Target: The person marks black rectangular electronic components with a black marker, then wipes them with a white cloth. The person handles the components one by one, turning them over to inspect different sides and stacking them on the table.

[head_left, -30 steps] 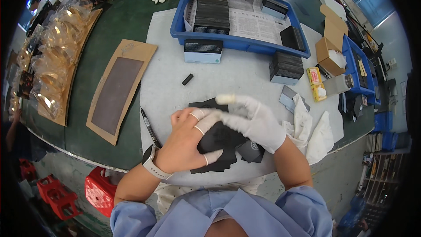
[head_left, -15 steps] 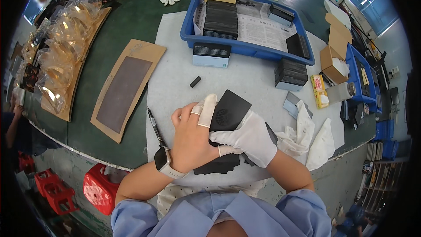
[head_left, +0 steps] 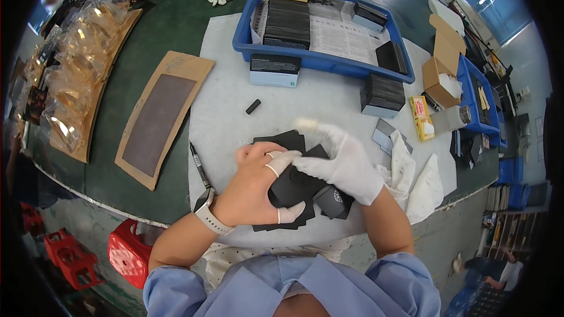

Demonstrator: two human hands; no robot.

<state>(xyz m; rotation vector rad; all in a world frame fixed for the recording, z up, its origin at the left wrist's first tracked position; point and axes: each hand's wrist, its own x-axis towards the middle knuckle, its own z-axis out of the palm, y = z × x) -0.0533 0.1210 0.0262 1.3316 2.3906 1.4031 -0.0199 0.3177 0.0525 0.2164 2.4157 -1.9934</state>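
My left hand (head_left: 249,185), with white finger cots on thumb and fingertips, is closed around a flat black card (head_left: 288,191) by its edges. My right hand (head_left: 352,167) wears a white glove. Its thumb reaches to the held card's upper edge, beside my left fingertips; its other fingers stretch forward, apart from the thumb and slightly blurred. Under and around both hands lie more loose black cards (head_left: 284,140), overlapping unevenly. A smaller black piece with a pale round pattern (head_left: 332,199) sits below my right hand.
Ahead stands a blue tray (head_left: 329,57) with black stacks and a cardboard sign. Boxed black cards (head_left: 382,95) are to its right. A black cap (head_left: 253,106), a marker (head_left: 200,163), a dark pad on cardboard (head_left: 157,123) and white gloves (head_left: 426,191) lie around.
The black card between my hands has tipped lower and nearer to me. My right hand has opened and its fingers have lifted forward off the card. More of the loose cards show.
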